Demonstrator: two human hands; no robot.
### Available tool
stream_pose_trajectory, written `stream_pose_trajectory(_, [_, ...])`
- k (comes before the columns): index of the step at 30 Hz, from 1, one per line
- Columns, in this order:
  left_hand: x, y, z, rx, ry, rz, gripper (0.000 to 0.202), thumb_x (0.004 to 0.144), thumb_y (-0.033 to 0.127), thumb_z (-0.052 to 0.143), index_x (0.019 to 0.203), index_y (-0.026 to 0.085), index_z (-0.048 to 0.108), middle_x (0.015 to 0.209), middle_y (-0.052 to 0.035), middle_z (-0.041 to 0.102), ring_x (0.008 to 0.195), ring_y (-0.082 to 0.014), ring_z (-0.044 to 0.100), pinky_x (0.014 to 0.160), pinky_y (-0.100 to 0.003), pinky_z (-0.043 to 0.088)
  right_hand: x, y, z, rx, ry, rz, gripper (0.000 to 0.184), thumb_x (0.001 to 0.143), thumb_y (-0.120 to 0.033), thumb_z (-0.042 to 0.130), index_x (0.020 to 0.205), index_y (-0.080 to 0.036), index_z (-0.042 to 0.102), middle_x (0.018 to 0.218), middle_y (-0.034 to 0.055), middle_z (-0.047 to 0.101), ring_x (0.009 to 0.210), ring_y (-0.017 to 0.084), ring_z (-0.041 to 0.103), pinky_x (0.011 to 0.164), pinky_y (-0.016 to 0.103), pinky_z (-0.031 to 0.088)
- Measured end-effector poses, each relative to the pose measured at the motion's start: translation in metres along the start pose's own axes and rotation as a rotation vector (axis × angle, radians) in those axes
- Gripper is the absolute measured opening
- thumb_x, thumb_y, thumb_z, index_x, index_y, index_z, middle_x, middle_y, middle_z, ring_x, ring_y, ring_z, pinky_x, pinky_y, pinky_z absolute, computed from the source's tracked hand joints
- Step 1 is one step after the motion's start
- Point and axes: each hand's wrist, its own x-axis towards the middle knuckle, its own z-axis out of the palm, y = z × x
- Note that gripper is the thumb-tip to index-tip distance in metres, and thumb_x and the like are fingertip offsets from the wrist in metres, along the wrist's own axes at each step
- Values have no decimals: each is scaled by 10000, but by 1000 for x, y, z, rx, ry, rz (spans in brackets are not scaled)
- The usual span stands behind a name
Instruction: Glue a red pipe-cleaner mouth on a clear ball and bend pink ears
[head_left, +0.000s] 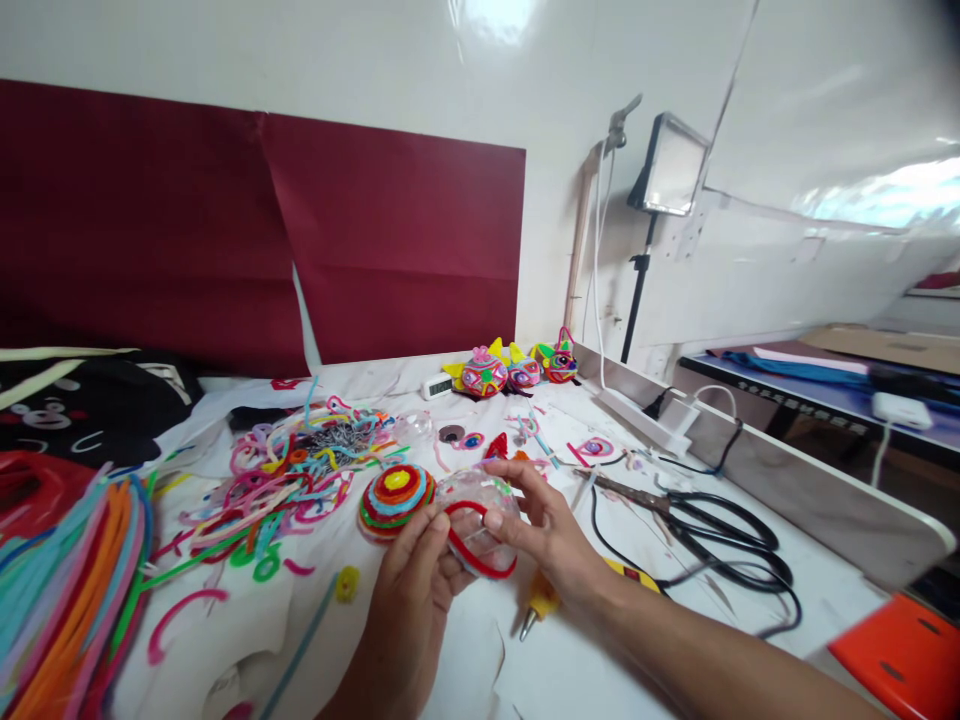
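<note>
Shell (466, 488), clear, sits pinched in part-closed left hand (412, 575) and right hand (562, 538), red strip (480, 563) arcing along rim toward worktop's (570, 670) near edge.

1 strpd dome (397, 500), 3 toys (484, 373), 1 scissors (664, 503)

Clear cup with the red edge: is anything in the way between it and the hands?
Nothing that I can see. The left hand and right hand both hold the cup directly. The striped dome sits close by on the left, but not in between.
</note>
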Motion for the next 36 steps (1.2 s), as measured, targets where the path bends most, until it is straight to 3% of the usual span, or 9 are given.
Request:
stream_pose_trajectory(8, [0,-3,-3,55,-42,-5,447,611,305,821,960,157,583,894,-83,732,843,-248,702,706,-348,580,0,4,0,-8,14,-11,460,732,-464,734,1112,-272,562,1178,43,577,1065,255,545,859,386,447])
stream_pose_trajectory(18, [2,-7,-7,147,-56,39,350,629,351,810,871,193,613,784,-13,687,720,-170,657,645,-253,549,-1,-1,-1,-32,31,1,451,702,-463,755,1060,-275,555,1154,18,587,1071,251,516,898,387,355])
stream_pose_trajectory(23, [3,-10,-10,198,-106,81,301,681,358,779,871,190,618,786,-13,686,710,-158,654,594,-216,517,-2,0,-1,9,36,8,460,691,-441,764,1067,-277,558,1153,24,598,1032,245,539,845,367,389])
stream_pose_trajectory(31, [1,-10,-10,255,-99,86,392,700,400,754,976,152,629,925,-86,717,840,-240,687,693,-305,550,-3,-2,2,83,45,46,465,654,-396,783,1044,-274,562,1068,23,610,941,223,559,757,329,433])
stream_pose_trajectory(36, [2,-11,-12,267,-147,81,359,736,413,724,973,161,628,934,-80,711,851,-229,677,720,-306,544,-4,-4,3,130,58,72,467,634,-369,788,1032,-266,565,980,15,610,871,208,568,729,321,453])
